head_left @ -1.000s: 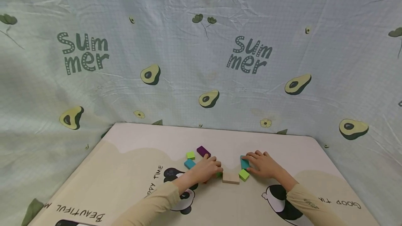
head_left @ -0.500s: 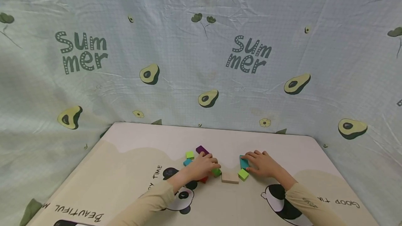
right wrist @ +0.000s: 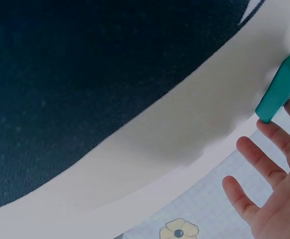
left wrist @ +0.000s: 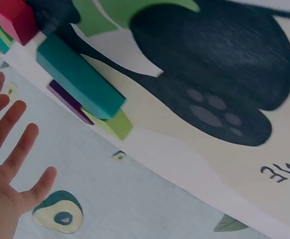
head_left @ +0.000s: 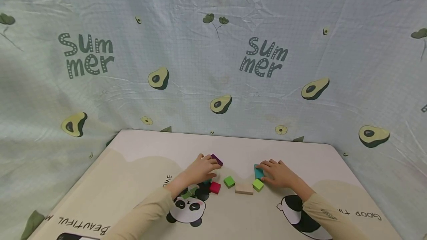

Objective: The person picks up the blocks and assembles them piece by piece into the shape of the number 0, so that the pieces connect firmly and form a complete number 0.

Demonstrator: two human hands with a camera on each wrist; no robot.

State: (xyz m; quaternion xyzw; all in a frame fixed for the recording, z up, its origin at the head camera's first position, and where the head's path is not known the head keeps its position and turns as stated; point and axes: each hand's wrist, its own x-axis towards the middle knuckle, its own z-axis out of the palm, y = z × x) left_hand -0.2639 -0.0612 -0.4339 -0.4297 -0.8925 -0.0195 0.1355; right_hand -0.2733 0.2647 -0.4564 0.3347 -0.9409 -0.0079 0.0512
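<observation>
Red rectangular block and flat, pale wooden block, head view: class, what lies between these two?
A bright green, square-topped block lies between the red block and the wooden block, slightly farther from the person; the head view shows it.

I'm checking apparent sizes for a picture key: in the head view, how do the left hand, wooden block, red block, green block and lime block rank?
1. Left hand
2. Wooden block
3. Red block, green block, lime block: too alike to rank.
</observation>
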